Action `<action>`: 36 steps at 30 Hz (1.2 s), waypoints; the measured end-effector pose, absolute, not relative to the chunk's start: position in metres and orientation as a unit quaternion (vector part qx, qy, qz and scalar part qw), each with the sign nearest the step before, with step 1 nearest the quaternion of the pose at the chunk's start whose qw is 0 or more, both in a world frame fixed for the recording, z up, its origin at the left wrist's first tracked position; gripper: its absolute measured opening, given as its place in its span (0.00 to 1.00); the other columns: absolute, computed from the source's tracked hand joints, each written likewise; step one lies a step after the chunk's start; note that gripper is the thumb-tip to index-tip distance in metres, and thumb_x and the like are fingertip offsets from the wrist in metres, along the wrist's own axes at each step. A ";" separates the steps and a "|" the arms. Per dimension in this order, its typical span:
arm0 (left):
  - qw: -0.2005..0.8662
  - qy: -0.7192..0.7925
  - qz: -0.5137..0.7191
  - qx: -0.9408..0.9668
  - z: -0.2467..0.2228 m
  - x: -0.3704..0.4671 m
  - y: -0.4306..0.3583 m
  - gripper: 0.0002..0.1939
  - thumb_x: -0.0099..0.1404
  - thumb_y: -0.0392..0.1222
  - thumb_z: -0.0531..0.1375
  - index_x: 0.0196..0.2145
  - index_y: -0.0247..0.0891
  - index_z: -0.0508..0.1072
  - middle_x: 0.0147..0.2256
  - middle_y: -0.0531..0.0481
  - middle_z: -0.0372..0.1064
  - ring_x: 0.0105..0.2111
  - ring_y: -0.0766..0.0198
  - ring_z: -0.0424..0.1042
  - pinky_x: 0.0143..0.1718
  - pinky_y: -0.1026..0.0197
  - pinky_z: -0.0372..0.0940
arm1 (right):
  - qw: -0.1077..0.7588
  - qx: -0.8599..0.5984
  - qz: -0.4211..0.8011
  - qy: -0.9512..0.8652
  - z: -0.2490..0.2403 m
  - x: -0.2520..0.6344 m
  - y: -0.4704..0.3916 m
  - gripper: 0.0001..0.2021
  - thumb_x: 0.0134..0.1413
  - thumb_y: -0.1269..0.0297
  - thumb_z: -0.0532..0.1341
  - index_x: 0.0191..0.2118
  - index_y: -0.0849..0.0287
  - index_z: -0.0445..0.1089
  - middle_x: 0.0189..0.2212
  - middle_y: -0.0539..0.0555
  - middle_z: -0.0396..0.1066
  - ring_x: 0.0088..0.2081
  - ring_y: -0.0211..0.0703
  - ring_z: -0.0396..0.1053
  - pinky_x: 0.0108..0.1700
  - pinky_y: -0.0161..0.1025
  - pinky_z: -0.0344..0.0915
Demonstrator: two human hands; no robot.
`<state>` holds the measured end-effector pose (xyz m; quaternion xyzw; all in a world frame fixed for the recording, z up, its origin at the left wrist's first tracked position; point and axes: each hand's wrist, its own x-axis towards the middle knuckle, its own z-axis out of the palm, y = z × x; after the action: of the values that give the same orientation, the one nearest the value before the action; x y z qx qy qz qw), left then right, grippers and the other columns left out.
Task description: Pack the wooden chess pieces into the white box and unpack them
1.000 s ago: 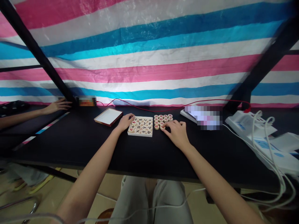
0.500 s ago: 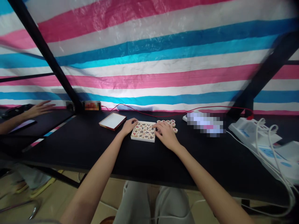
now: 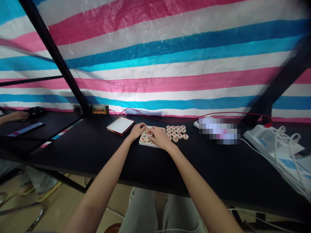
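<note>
A shallow white box (image 3: pixel 146 144) on the black table holds several round Chinese chess pieces (image 3: pixel 143 136), marked in red or black. My left hand (image 3: pixel 138 131) grips the box at its far left side, fingers curled over the rim. Over the middle of the box reaches my right hand (image 3: pixel 159 136), its thumb and fingertips closed about a red-marked chess piece (image 3: pixel 149 134). That hand covers the right part of the box. Just right of the box, several red-marked pieces (image 3: pixel 178 131) lie in rows on the table.
An open box lid (image 3: pixel 120 125) lies left of the box. A phone (image 3: pixel 99 109) with a red cable stands behind it. To the right are a blurred white item (image 3: pixel 218 129) and white power strips (image 3: pixel 274 145) with cords. Another person's hand (image 3: pixel 20 116) is far left.
My right hand has moved left from the box's right edge to over its middle, uncovering the rows of pieces. My left hand stays at the box. The other person's hand has lowered.
</note>
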<state>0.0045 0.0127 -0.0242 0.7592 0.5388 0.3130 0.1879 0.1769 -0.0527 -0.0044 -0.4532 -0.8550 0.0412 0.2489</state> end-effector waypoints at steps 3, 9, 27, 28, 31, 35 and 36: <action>0.186 0.543 0.310 0.758 -0.026 0.004 0.014 0.16 0.59 0.48 0.51 0.35 0.37 0.74 0.31 0.50 0.72 0.29 0.64 0.67 0.34 0.62 0.60 | 0.270 -0.443 0.060 -0.853 0.000 0.189 -0.057 0.07 0.54 0.66 0.58 0.39 0.56 0.67 0.40 0.54 0.67 0.45 0.46 0.62 0.46 0.43 0.52; 0.184 0.546 0.300 0.760 -0.024 0.005 0.013 0.17 0.59 0.48 0.51 0.36 0.36 0.73 0.31 0.49 0.72 0.30 0.63 0.67 0.33 0.62 0.59 | 0.397 -0.472 0.004 -0.788 0.006 0.248 -0.083 0.08 0.56 0.63 0.56 0.41 0.57 0.66 0.41 0.55 0.69 0.45 0.46 0.64 0.48 0.44 0.52; 0.163 0.559 0.291 0.759 -0.026 0.005 0.009 0.17 0.60 0.47 0.49 0.37 0.38 0.73 0.32 0.49 0.72 0.32 0.61 0.67 0.36 0.61 0.60 | 0.332 -0.483 0.029 -0.810 -0.020 0.310 -0.110 0.07 0.57 0.65 0.52 0.38 0.56 0.66 0.40 0.55 0.67 0.43 0.44 0.64 0.45 0.42 0.59; 0.164 0.559 0.292 0.758 -0.026 0.005 0.009 0.17 0.60 0.47 0.49 0.37 0.38 0.73 0.33 0.49 0.72 0.32 0.61 0.67 0.36 0.61 0.60 | 0.335 -0.480 0.033 -0.810 -0.020 0.310 -0.110 0.07 0.58 0.65 0.52 0.38 0.56 0.66 0.40 0.55 0.66 0.43 0.44 0.64 0.45 0.42 0.60; 0.170 0.562 0.292 0.755 -0.026 0.005 0.009 0.16 0.60 0.46 0.49 0.37 0.38 0.73 0.33 0.49 0.72 0.33 0.61 0.68 0.37 0.61 0.60 | 0.326 -0.484 0.023 -0.812 -0.022 0.311 -0.109 0.06 0.58 0.66 0.52 0.37 0.56 0.66 0.39 0.55 0.66 0.43 0.45 0.64 0.44 0.42 0.60; 0.169 0.565 0.287 0.755 -0.026 0.005 0.009 0.16 0.60 0.46 0.50 0.37 0.38 0.73 0.34 0.48 0.72 0.34 0.60 0.67 0.37 0.60 0.60 | 0.289 -0.505 -0.021 -0.813 -0.020 0.311 -0.111 0.06 0.57 0.66 0.53 0.38 0.56 0.66 0.40 0.55 0.67 0.43 0.45 0.63 0.42 0.42 0.57; 0.169 0.564 0.287 0.756 -0.026 0.005 0.009 0.17 0.60 0.47 0.49 0.37 0.38 0.73 0.34 0.48 0.72 0.34 0.60 0.67 0.38 0.60 0.60 | 0.281 -0.511 -0.034 -0.812 -0.019 0.310 -0.112 0.06 0.57 0.66 0.54 0.38 0.56 0.66 0.40 0.54 0.67 0.43 0.45 0.63 0.41 0.42 0.57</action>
<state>0.0052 0.0094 -0.0263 0.7557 0.5638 0.2873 0.1687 0.3104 -0.1117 -0.0192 -0.5107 -0.8119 -0.0345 0.2805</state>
